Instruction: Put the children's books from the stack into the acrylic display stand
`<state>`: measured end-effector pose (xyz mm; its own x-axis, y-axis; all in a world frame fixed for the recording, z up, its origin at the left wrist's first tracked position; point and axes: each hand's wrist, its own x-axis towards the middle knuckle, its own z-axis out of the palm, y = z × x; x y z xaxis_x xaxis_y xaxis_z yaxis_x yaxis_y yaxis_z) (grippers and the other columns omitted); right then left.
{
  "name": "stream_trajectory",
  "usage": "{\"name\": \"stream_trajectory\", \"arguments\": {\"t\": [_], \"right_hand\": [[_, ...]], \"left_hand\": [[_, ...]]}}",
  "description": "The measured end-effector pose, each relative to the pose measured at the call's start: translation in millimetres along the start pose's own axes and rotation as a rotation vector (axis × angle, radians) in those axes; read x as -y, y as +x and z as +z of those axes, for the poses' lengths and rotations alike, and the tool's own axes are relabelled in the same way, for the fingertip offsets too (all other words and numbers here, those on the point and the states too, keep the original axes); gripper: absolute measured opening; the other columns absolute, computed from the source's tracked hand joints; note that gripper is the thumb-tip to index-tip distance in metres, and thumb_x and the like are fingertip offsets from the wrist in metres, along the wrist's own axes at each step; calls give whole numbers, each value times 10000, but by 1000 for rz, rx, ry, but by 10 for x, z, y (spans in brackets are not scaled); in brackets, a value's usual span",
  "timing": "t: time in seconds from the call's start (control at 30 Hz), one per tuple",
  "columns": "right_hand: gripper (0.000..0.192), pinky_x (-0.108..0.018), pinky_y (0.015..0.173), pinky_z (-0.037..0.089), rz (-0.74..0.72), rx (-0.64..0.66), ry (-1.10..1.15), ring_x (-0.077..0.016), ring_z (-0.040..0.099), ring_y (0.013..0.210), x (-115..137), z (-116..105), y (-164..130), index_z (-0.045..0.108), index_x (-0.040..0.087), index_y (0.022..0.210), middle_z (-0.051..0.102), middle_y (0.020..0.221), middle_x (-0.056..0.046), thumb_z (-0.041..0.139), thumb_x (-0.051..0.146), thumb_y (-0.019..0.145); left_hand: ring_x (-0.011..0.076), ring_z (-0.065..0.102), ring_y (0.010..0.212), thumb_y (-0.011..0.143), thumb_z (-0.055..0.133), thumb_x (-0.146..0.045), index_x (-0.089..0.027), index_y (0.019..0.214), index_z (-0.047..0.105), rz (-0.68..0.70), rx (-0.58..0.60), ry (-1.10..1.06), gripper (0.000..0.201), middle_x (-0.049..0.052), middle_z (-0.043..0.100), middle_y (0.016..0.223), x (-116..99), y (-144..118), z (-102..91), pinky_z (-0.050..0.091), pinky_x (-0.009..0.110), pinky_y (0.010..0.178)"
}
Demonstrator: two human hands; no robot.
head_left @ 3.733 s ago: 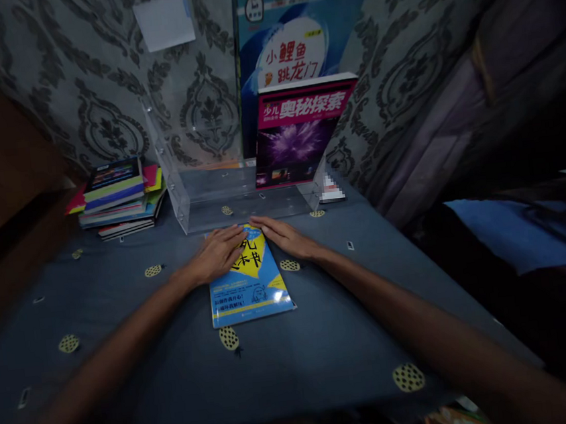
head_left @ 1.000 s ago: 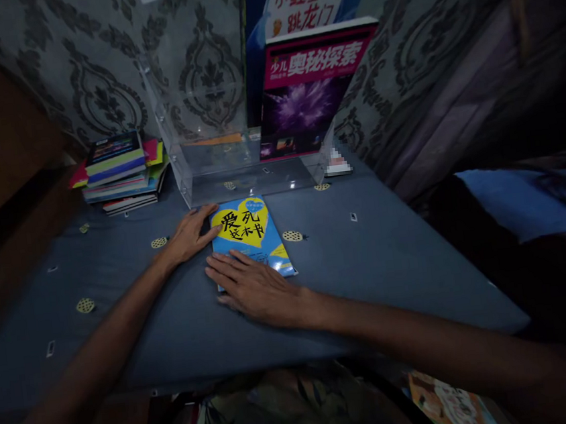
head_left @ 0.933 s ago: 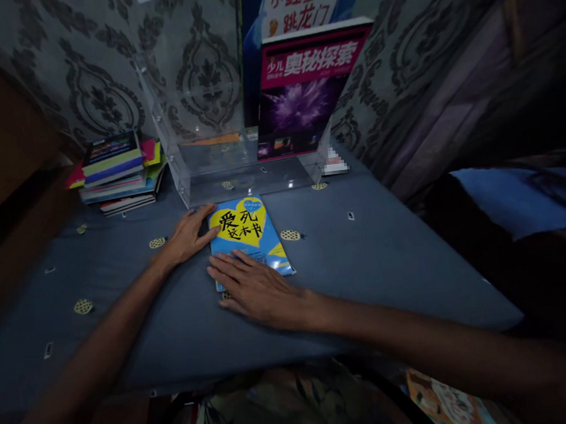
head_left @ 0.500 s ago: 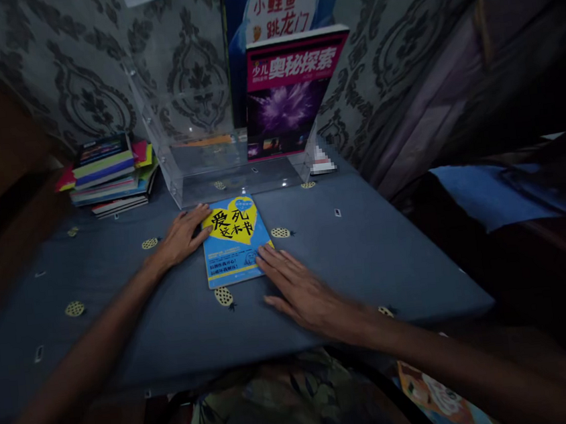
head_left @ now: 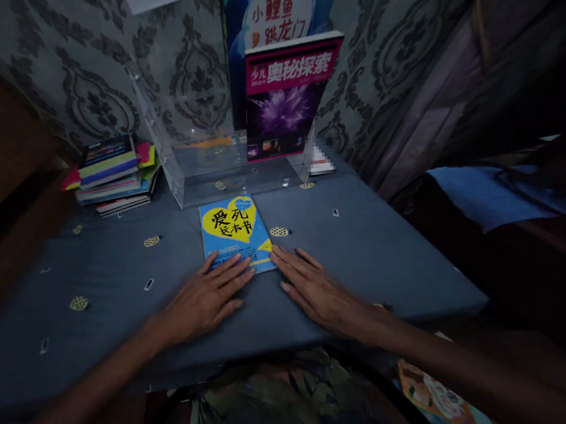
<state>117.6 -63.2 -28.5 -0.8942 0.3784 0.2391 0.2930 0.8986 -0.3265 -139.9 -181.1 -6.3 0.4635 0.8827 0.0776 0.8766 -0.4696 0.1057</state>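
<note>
A blue book with a yellow heart on its cover lies flat on the grey-blue tablecloth. Across its lower left edge rest the fingers of my left hand, stretched out over the printed lines. My right hand lies at the book's lower right corner, fingertips at its edge and fingers extended. Neither hand grips anything. Just behind the book stands a clear acrylic rack, holding a magenta and purple book that leans upright in its right part.
At the back left is a stack of books. A large blue picture book stands behind the magenta one. Patterned wall covering backs the table, and a curtain hangs at the right. Below the table's front edge, a colourful book shows.
My left hand has moved from the book's upper left side down to its lower left edge. The book's lower edge now sits slightly farther from me. My right hand has shifted slightly right.
</note>
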Motion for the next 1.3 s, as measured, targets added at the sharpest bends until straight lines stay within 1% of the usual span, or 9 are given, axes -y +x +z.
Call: {"name": "stream_trajectory", "arguments": {"t": [0.13,0.33,0.43,0.53,0.67,0.83,1.03,1.17,1.3], "right_hand": [[551,-531,1204,337,-3,-6,-25,-238,344,1481,10,17,5,281,161,1571,394,1579,-151,323,256,1030],[546,-525,1198,347,-18,-21,-40,-238,359,1474,-13,49,-6,295,149,1565,410,1569,-159,336,253,1031],[537,-508,1197,352,-18,-31,-23,-233,363,1472,-37,24,-14,311,156,1561,412,1571,-147,351,252,1034],[521,-497,1198,351,-12,-30,25,-226,354,1477,-57,-35,23,342,197,1554,413,1574,-118,362,276,1040],[508,-523,1210,312,3,18,91,-245,334,1487,-91,-87,224,406,198,1525,405,1579,-112,340,363,1049],[573,-551,1223,252,65,67,155,-285,258,1513,-226,-9,687,429,156,1511,385,1590,-128,296,462,1045],[580,-498,1237,225,154,74,172,-285,279,1507,-451,91,1238,392,84,1519,337,1607,-175,342,384,1025],[570,-477,1243,193,206,67,113,-261,242,1522,-499,117,1385,372,80,1525,303,1623,-165,342,330,1014],[566,-492,1232,203,236,26,64,-243,251,1521,-467,158,1370,356,107,1532,295,1626,-164,336,334,1014]], "left_hand": [[199,212,1530,1068,299,-410,-248,1585,209,39,11,31,549,56,330,1617,-141,29,41,44,468,1271],[171,221,1526,1071,306,-374,-237,1591,174,63,6,14,554,57,305,1629,-188,77,8,110,403,1267],[168,239,1521,1068,321,-384,-230,1602,104,37,-3,-23,597,62,328,1620,-191,-15,-31,105,405,1268],[178,263,1515,1052,366,-432,-242,1606,66,-34,-2,-75,658,69,331,1619,-153,-106,-72,125,413,1267],[180,294,1504,1045,376,-453,-264,1599,137,-134,-11,-149,633,62,333,1619,-22,-95,-105,161,428,1262],[195,299,1503,1048,343,-458,-232,1573,256,-223,-24,-222,578,80,346,1612,225,128,-101,141,467,1258],[230,269,1515,1026,375,-446,-186,1534,357,-356,-85,-219,571,107,348,1605,598,429,-27,154,486,1247],[267,273,1512,1003,392,-439,-116,1498,408,-504,-171,-171,592,158,353,1596,792,518,48,229,476,1226],[325,352,1472,974,432,-449,-48,1446,452,-694,-265,-105,620,234,404,1551,828,519,105,287,482,1198]]}}
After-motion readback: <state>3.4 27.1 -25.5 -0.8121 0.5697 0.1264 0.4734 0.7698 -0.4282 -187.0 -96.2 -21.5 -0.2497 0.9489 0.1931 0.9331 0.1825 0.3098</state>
